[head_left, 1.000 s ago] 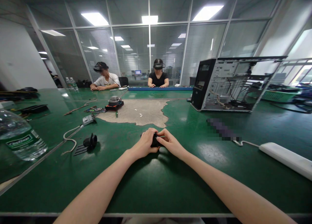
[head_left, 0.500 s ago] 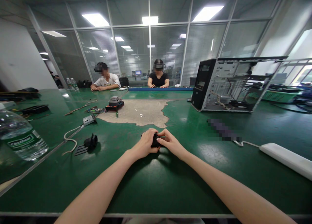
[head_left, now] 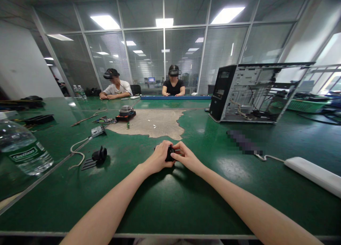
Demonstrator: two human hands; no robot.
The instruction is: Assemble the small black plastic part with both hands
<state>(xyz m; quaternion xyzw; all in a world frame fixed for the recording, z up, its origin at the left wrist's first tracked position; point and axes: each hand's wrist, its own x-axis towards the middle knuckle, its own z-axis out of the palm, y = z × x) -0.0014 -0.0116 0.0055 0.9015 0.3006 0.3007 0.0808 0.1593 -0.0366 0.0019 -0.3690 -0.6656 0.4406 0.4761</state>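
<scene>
Both of my hands meet at the middle of the green table [head_left: 170,202], around a small black part [head_left: 169,154] whose kind I cannot make out. My left hand [head_left: 159,157] is closed over it from the left and hides much of it. From the right, my right hand [head_left: 185,155] pinches at the part's edge with thumb and fingers. To the left lies another black piece [head_left: 99,154], with a round section and flat prongs. A small metal bracket box [head_left: 97,131] sits behind it, close to a pale cable [head_left: 78,151].
An opened computer case [head_left: 246,94] stands at the right, in front of a green basket [head_left: 306,105]. A white power strip [head_left: 311,174] lies nearer. At the left stands a water bottle [head_left: 25,149]. A motor-like part [head_left: 125,112] and two seated people are across the table.
My right hand's fingers have shifted very slightly against the black part. My left hand keeps its hold, and the things on the table stay where they were.
</scene>
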